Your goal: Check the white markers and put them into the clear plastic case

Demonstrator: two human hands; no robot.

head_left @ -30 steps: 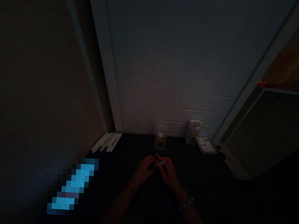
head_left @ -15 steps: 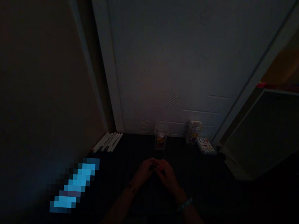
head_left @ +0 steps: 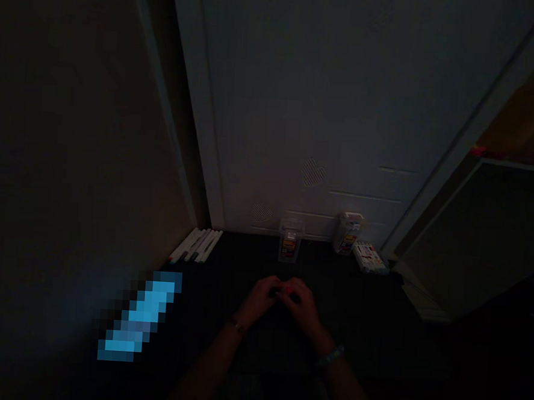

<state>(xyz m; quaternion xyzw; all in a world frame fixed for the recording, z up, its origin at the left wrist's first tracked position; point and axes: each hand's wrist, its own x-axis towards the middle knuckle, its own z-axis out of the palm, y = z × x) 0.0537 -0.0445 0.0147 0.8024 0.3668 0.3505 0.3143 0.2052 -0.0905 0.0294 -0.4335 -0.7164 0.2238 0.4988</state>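
The scene is very dark. My left hand and my right hand meet over the dark floor, fingers curled around a small marker with a red tip; only a sliver of it shows between them. Just beyond the hands stands a small clear container with a coloured label. A second clear container stands further right against the door. A row of white markers lies on the floor to the left, and a flat pack of markers lies to the right.
A white door with faint heart stickers rises straight ahead. A beige wall closes the left side. A dark framed panel leans at the right. A blurred blue patch lies on the floor at lower left.
A second ago the white marker with its red tip showed clearly between my hands. My hands have since closed together over it, hiding most of it. The view has shifted slightly.
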